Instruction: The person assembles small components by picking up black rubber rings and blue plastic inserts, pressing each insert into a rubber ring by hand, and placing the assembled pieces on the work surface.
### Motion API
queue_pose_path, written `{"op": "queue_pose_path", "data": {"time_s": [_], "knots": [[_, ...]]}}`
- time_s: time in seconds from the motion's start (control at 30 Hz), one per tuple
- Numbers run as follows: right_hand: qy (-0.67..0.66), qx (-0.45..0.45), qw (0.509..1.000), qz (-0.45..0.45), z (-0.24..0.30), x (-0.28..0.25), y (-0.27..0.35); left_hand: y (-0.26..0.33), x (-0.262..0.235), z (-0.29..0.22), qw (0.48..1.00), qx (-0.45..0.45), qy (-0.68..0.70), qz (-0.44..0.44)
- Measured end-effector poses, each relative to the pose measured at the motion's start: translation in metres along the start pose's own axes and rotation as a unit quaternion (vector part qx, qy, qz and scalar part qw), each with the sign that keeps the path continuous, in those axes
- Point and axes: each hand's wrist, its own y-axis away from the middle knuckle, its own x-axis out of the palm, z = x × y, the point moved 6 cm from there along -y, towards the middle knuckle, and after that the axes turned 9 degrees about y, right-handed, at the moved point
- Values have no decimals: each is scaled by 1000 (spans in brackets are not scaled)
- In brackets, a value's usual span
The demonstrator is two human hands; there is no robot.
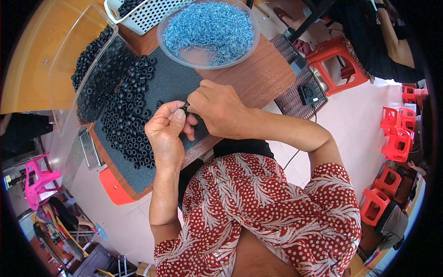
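Between your two hands, over the dark foam mat: one small black ring, pinched from both sides.

Your left hand [167, 131] is curled, thumb pressed toward the fingers, gripping a small black ring [186, 107] at its fingertips. Your right hand [217, 108] meets it from the other side, fingers bent and closed on the same piece; how much of it each hand holds is hidden. Just left of your left hand, loose black rings [127, 122] lie spread over the foam mat [173, 83]. Farther left, a clear plastic tub [78, 69] stands tilted, more black rings inside it. Beyond your right hand, a clear round bowl [184, 57] of small blue-silver metal pieces [210, 25] sits on the wooden table [263, 76]. A white slotted basket [147, 16] lies past the bowl's left side.
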Motion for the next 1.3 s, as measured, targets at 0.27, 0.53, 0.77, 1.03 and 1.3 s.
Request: {"op": "queue_pose_path", "data": {"time_s": [0.27, 0.53, 0.77, 1.03, 1.3], "knots": [[-45, 35, 998, -14, -6, -2, -6, 0, -4, -5, 1000, 24, 0, 7], [-18, 13, 1000, -19, -3, -6, -3, 0, 0, -7, 1000, 12, -7, 7], [-41, 29, 998, -28, 0, -8, -7, -1, -4, -3, 999, -14, 30, -22], [-105, -25, 992, -62, 1, -13, -9, 1, -4, -4, 998, -31, 61, 1], [-143, 51, 988, -23, -5, -3, -11, 5, -7, -9, 998, -6, 34, 46]]}}
